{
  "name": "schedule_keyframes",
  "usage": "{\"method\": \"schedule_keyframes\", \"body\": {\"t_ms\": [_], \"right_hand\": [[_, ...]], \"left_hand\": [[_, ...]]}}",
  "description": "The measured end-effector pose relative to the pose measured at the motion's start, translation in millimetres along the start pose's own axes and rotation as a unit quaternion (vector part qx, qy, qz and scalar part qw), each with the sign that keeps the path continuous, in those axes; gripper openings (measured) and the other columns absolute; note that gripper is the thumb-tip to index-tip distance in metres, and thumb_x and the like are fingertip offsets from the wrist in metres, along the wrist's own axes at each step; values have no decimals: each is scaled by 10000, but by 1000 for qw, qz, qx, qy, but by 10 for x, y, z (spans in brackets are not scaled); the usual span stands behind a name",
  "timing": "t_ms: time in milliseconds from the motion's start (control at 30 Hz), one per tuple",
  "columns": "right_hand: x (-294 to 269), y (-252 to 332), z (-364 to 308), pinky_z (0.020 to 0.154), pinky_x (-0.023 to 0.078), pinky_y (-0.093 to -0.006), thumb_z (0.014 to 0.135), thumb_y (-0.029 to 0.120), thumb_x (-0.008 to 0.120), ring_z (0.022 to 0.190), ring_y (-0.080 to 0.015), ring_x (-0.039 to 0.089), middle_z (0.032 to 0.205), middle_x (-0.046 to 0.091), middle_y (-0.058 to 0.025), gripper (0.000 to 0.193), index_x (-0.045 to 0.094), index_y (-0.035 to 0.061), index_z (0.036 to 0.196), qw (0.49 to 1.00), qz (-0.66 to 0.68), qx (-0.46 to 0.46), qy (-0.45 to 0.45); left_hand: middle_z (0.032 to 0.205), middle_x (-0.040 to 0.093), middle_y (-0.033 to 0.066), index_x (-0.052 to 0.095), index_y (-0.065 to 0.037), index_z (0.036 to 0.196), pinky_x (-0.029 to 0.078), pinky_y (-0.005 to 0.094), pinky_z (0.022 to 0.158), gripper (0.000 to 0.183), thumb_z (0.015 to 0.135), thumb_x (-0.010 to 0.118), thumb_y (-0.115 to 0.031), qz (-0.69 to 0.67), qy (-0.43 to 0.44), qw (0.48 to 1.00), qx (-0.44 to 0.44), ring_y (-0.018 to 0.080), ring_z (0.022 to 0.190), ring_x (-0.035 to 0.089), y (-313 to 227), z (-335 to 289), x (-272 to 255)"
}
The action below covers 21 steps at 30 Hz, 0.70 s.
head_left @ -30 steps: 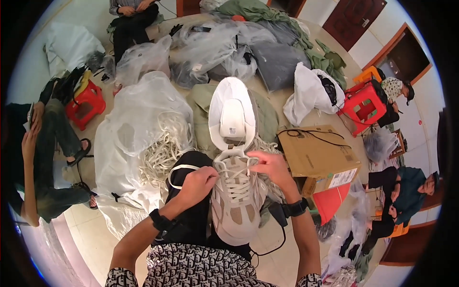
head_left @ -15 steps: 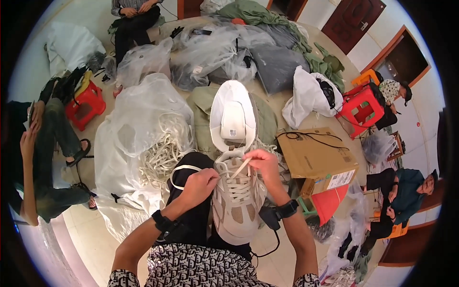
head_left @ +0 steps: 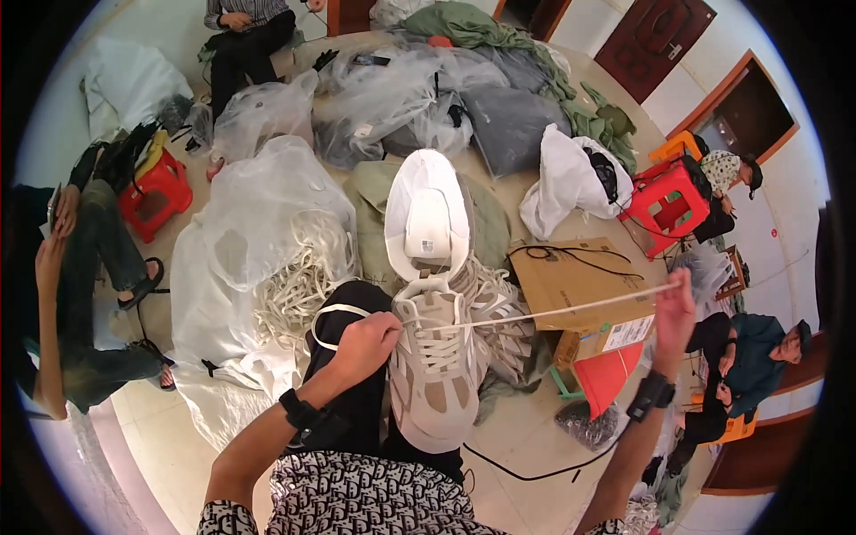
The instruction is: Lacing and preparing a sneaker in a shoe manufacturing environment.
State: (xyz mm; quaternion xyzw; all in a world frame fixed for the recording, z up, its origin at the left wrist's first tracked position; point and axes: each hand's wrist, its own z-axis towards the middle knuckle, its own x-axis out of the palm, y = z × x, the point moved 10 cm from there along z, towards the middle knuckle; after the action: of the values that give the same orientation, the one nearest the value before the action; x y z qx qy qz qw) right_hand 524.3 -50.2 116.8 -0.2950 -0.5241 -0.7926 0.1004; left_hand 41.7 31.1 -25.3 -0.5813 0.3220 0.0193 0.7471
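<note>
A beige and white sneaker [head_left: 437,406] rests at my lap, toe toward me, its white-lined opening and tongue facing away. Pale lace crosses the lower eyelets. Far out to the right, my right hand [head_left: 675,314] is closed on a shoelace [head_left: 580,309], which runs taut from the sneaker's eyelets. My left hand [head_left: 367,346] is closed at the sneaker's left edge, with a loop of lace [head_left: 323,332] curving out beside it over my dark trouser leg. What its fingertips pinch is partly hidden. Another beige sneaker [head_left: 504,325] lies partly covered behind it.
Loose laces [head_left: 299,294] are heaped on a clear plastic bag [head_left: 259,196] at left. A cardboard box [head_left: 575,281] with a black cable stands at right, below my stretched lace. Red stools [head_left: 664,218], plastic bags and seated people surround me.
My right hand has swung from the sneaker's eyelets far out to the right, drawing the lace straight. My left hand stays at the sneaker's left edge.
</note>
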Motion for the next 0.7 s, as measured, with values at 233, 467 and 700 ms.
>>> {"method": "schedule_keyframes", "body": {"t_ms": [233, 467, 700], "right_hand": [[-930, 778, -260, 870, 409, -304, 865, 58, 499, 1029, -172, 522, 1144, 534, -90, 374, 423, -6, 1226, 990, -102, -39, -93], [-1192, 587, -351, 729, 444, -258, 885, 115, 500, 833, -123, 554, 971, 580, -86, 237, 499, -4, 1090, 992, -74, -30, -94], [1140, -1636, -428, 531, 442, -197, 780, 112, 572, 615, -70, 539, 820, 591, -36, 160, 634, 6, 883, 870, -464, 167, -2]], "left_hand": [[739, 560, 120, 548, -12, 810, 455, 337, 615, 53, 773, 544, -50, 18, -12, 1000, 13, 280, 687, 568, -26, -16, -41], [764, 575, 102, 566, -10, 848, 456, 289, 595, 70, 790, 531, -24, 6, -111, 992, 62, 224, 668, 577, -266, -4, -261], [724, 587, 116, 590, -5, 865, 463, 284, 604, 97, 779, 558, -36, -44, -35, 998, -40, 221, 668, 585, -27, -97, -49]]}}
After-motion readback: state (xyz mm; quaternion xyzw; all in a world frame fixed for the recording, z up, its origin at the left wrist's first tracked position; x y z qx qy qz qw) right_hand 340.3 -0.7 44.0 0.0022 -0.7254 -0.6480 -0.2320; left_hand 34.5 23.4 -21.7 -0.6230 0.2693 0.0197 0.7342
